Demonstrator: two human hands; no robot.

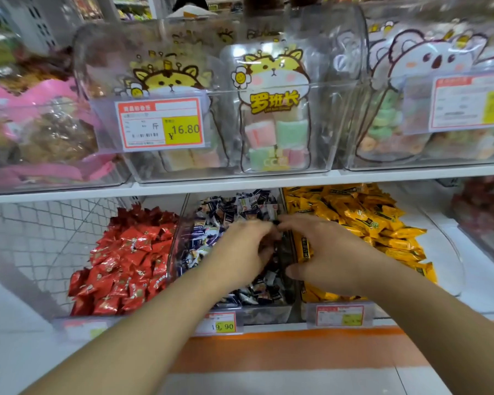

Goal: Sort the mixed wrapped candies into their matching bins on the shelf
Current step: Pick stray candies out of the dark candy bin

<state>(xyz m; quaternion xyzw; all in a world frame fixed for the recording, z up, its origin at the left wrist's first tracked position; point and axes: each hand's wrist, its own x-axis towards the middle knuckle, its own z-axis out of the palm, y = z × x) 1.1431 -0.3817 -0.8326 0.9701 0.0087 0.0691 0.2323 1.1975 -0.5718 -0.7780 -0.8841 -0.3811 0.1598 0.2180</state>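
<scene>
Three clear bins stand side by side on the lower shelf. The left bin holds red wrapped candies (126,263), the middle one dark blue and white wrapped candies (234,212), and the right one yellow wrapped candies (365,220). Both my hands reach into the middle bin, fingertips nearly meeting. My left hand (243,249) is palm down with its fingers curled into the dark candies, so what they hold is hidden. My right hand (320,249) lies spread over the divider between the middle and yellow bins, thumb out, above a yellow candy (304,250).
Price tags (220,323) clip to the bin fronts. An upper shelf (268,183) overhangs the bins and carries clear tubs of pastel sweets (274,132) with cartoon labels. An orange and white ledge (268,354) runs below. A wire mesh panel (46,232) is at left.
</scene>
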